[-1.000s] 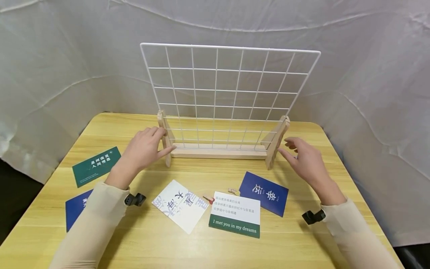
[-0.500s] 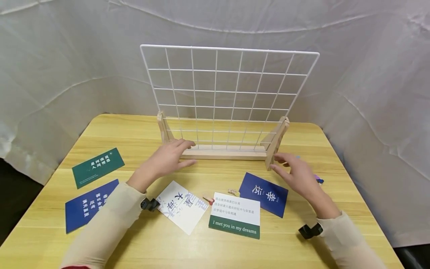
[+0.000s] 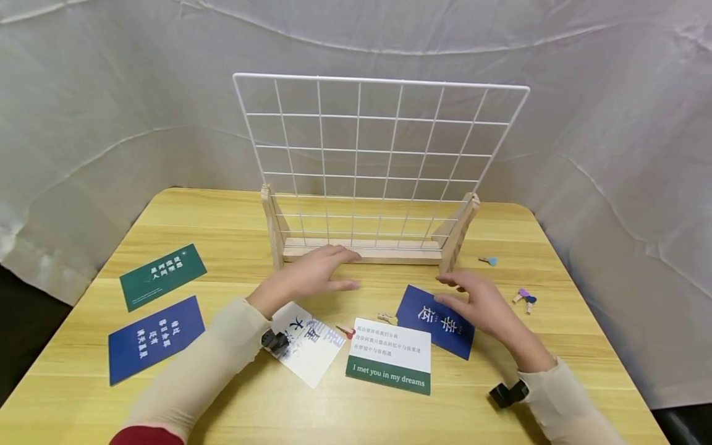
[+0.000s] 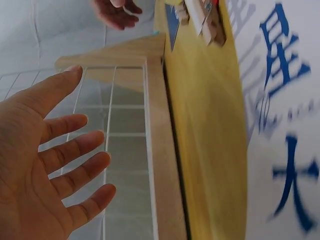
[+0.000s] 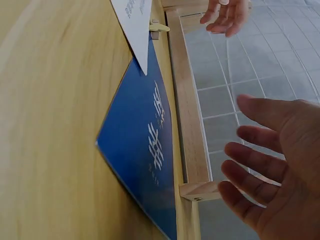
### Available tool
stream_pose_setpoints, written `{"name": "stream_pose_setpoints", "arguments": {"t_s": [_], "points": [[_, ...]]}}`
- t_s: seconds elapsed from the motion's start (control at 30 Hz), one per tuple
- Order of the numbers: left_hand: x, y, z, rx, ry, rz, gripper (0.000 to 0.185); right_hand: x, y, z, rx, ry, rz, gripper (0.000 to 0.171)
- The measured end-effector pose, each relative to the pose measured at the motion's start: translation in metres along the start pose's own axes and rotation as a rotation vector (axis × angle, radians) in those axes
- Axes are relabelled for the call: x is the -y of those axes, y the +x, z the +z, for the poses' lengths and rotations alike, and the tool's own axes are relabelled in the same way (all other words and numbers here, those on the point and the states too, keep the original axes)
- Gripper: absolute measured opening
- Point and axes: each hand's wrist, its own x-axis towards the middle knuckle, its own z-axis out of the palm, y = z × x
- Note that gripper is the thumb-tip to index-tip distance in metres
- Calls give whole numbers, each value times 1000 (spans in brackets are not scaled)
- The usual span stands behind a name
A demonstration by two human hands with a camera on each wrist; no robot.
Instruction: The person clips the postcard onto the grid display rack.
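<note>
A: Hands have left the wooden feet of the wire grid stand [image 3: 367, 247] and drawn inward over the cards; the stand rests upright at the table's [image 3: 233, 395] back.

B: Fingers?

A: Left hand [image 3: 311, 275] spread, empty, above the white card [image 3: 311, 352]; right hand [image 3: 478, 306] loosely open, empty, over the blue card [image 3: 428, 318].

Makeshift studio: white cloth backdrop [image 3: 111, 93] around table [image 3: 222, 210].

A light wooden table [image 3: 233, 402] carries a wire grid in a wooden stand [image 3: 364, 250], five printed cards, among them a blue card [image 3: 439, 321], and small clothespins [image 3: 523, 298] at right.
</note>
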Motion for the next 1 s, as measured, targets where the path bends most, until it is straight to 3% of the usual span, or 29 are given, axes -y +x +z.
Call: {"name": "stream_pose_setpoints", "arguments": {"t_s": [0.4, 0.6, 0.83, 1.0], "points": [[-25, 14, 31, 133, -73, 62, 62, -16, -20, 6, 162, -25, 40, 67], [-34, 24, 44, 177, -76, 128, 60, -21, -25, 5, 191, -47, 58, 77], [-40, 32, 57, 242, -90, 145, 60, -24, -29, 4, 202, -86, 40, 85], [-43, 35, 63, 249, -77, 159, 57, -25, -35, 2, 208, -120, 33, 87]]}}
